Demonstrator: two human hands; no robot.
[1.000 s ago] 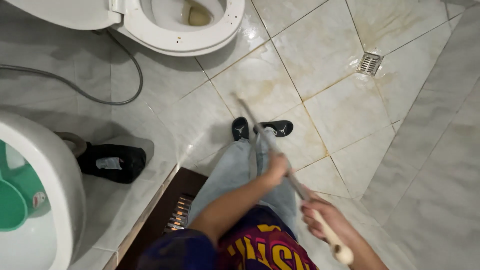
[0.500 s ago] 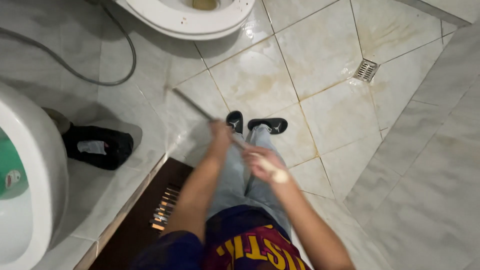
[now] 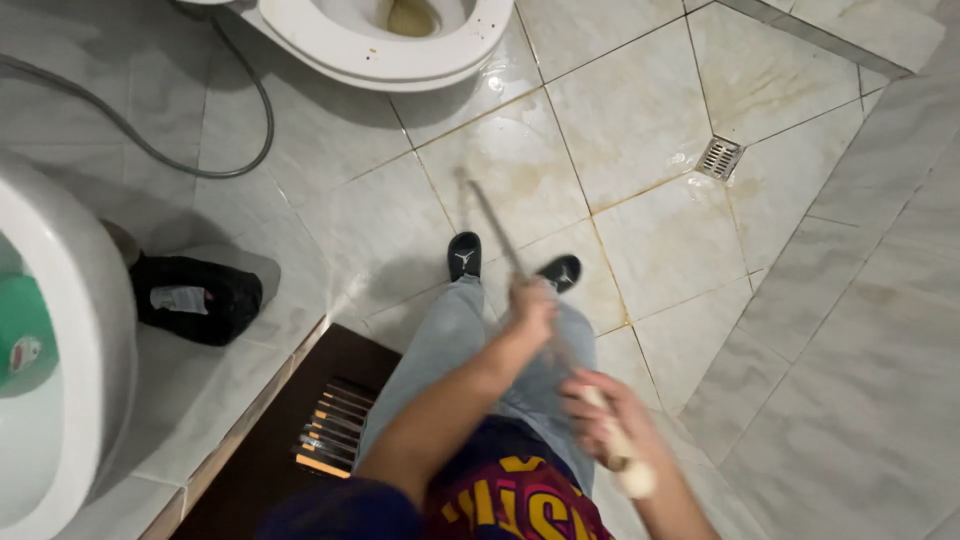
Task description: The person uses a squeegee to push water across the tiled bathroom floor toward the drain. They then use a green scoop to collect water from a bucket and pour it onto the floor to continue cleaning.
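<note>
both hands [image 3: 530, 312] gripping long stick [image 3: 497, 230]

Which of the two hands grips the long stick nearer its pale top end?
The right hand, low in the picture by the stick's pale end. The left hand grips farther down, toward the floor.

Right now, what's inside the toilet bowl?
Inside the toilet bowl sits some yellowish-brown water at the bottom, with small specks on the white rim. The upper part of the bowl is cut off by the picture's edge.
</note>
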